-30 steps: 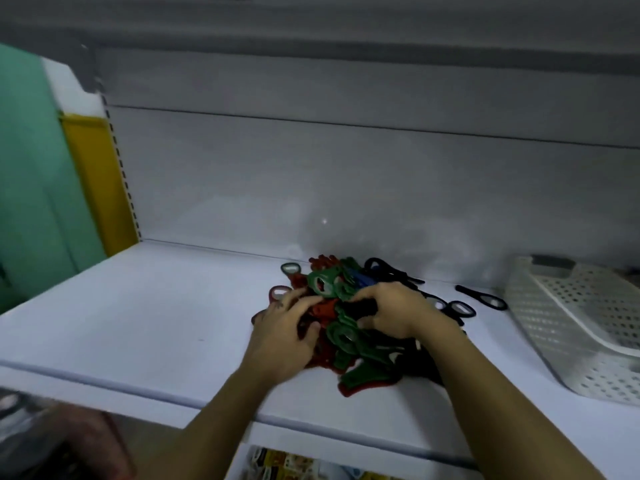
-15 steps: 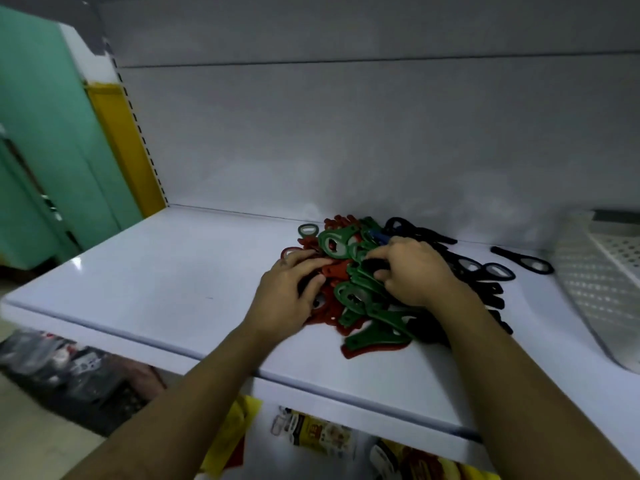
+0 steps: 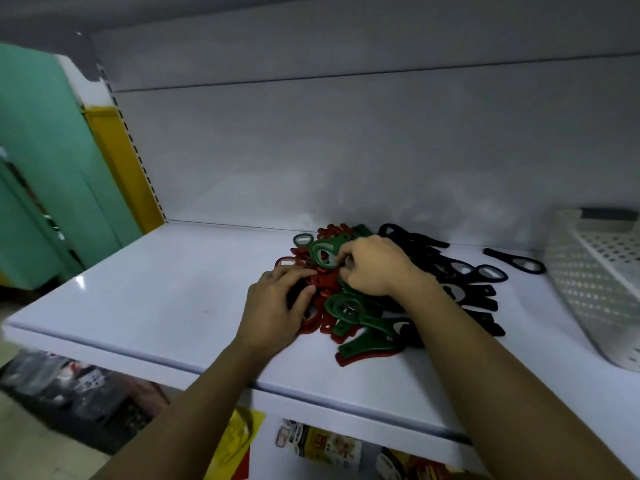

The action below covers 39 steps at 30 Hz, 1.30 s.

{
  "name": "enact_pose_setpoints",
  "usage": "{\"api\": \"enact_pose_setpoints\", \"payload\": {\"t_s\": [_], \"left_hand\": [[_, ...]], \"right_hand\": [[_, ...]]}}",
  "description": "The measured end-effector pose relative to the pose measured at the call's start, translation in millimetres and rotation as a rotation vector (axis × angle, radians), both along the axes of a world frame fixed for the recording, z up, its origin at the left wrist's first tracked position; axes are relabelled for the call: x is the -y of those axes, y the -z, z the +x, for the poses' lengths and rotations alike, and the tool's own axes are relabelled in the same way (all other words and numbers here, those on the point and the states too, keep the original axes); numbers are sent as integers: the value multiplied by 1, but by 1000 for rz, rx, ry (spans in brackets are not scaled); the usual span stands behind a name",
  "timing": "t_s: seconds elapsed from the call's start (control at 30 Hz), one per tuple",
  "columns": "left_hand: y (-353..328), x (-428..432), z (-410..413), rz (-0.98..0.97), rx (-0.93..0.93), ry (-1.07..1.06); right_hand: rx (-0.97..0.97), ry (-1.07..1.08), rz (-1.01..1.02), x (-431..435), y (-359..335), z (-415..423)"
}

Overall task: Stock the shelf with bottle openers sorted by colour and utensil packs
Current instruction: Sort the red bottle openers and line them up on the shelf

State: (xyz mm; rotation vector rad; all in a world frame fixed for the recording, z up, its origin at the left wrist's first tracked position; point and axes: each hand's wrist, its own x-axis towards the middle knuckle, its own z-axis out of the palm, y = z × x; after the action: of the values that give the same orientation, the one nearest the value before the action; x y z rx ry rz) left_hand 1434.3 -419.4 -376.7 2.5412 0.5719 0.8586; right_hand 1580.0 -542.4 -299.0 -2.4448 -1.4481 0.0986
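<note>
Your bottle openers [image 3: 360, 322] sit in one mixed heap mid-shelf [image 3: 156, 306], near the back wall, colours not yet sorted. The reds [image 3: 323, 282] lie mostly left & underneath, greens [image 3: 367, 342] across the middle, blacks [image 3: 481, 297] fanned out to the right. All are flat plastic w/ a ring head and flared handle. One green opener [image 3: 332, 242] is tipped up at the heap's top, your right hand [image 3: 377, 268] pinching it by the ring. Your left hand [image 3: 273, 310] rests on the reds. One black opener [image 3: 516, 263] lies alone, apart on the right.
</note>
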Motion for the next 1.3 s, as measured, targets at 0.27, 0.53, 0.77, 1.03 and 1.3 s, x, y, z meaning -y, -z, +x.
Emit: {"api": "enact_pose_setpoints", "payload": {"t_s": [0.27, 0.53, 0.77, 1.03, 1.3], "left_hand": [[2, -8, -1, -279, 57, -62], [7, -11, 1, -193, -30, -21], [3, -8, -1, -157, -44, -22], [-1, -5, -2, -245, 49, -30], [-38, 4, 4, -344, 288, -8]], "right_hand": [[3, 29, -7, -18, 13, 15], [6, 20, 54, -12, 27, 10], [-155, -55, 108, -10, 29, 9], [-89, -93, 319, -14, 25, 6], [-833, 82, 925, -18, 14, -4]]}}
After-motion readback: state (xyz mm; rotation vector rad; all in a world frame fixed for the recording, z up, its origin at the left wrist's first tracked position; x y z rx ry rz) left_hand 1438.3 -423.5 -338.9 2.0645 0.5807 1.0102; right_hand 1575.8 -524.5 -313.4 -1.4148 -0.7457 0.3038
